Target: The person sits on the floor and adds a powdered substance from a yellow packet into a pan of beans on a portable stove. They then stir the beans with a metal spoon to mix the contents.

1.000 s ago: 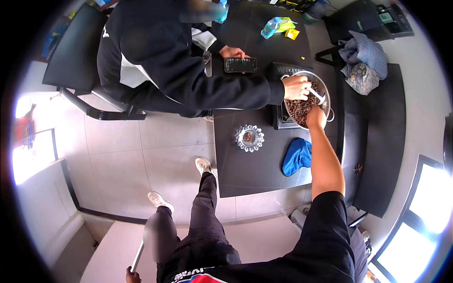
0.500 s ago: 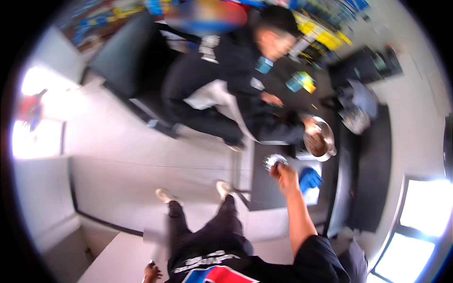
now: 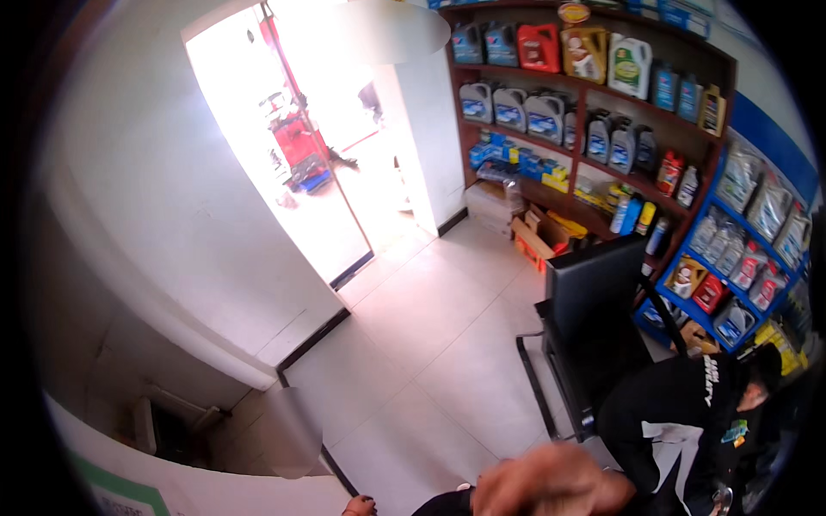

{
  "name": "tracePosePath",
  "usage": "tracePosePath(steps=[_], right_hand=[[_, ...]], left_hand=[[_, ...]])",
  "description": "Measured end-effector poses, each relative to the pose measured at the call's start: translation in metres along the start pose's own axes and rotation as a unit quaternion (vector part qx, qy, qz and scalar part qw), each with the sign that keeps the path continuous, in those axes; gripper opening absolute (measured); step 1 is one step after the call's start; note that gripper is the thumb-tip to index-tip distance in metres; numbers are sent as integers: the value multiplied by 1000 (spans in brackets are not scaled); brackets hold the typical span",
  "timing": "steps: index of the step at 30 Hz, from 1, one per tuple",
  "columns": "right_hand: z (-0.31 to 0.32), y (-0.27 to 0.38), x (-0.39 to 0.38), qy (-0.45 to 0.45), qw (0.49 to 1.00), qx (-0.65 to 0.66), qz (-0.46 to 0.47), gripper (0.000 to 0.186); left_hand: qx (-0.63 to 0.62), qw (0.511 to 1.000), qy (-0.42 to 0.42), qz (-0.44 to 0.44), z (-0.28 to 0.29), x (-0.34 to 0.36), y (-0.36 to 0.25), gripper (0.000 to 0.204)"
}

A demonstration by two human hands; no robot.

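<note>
Close up at the lower edge, my right hand (image 3: 551, 482) is smeared by motion. Its fingers blend together, and whether anything is in them does not show. My left hand (image 3: 363, 506) appears small at the bottom edge, partly cut off, with its fingers curled. What it holds, if anything, is hidden. The silver scrubber-like thing from earlier cannot be seen in this picture. To the right of my right hand, a co-worker in a black top (image 3: 680, 413) leans forward, with a shiny metal thing (image 3: 723, 499) near the lower edge beside them.
A black chair (image 3: 594, 301) stands behind the co-worker. Brown shelves (image 3: 578, 129) hold several jugs and bottles, and a blue rack (image 3: 701, 245) adjoins them. An open cardboard box (image 3: 533, 236) lies on the tiled floor (image 3: 439, 318). A bright doorway (image 3: 344, 172) opens at upper left.
My view has swung left, from the dark table and metal bowl to the doorway and shelves. My right hand, earlier gripping a silver scrubber-like thing, now shows large and blurred near the camera.
</note>
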State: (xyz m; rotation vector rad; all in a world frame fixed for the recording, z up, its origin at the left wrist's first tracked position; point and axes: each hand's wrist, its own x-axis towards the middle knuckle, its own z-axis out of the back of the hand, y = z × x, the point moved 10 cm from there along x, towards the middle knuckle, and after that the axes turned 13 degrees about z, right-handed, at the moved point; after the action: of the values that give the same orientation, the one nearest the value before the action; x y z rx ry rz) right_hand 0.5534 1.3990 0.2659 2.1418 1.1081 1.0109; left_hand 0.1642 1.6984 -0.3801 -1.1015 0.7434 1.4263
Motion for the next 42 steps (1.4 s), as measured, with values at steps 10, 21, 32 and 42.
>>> tracePosePath(steps=[10,21,32,42], right_hand=[[394,-178,263,-281,953,103,-39,20],[625,-256,716,-211,956,-10,-205,24],[838,-232,1162,-257,959,-75,-96,16],[1083,-388,1567,-212,960,-22,-183,19]], left_hand=[[-163,969,183,17,88,175,-240,28],[-275,959,48,56,277,272,-542,14],[88,876,-227,-417,610,256,-1409,51],[58,822,-525,-212,961,368,-1710,58]])
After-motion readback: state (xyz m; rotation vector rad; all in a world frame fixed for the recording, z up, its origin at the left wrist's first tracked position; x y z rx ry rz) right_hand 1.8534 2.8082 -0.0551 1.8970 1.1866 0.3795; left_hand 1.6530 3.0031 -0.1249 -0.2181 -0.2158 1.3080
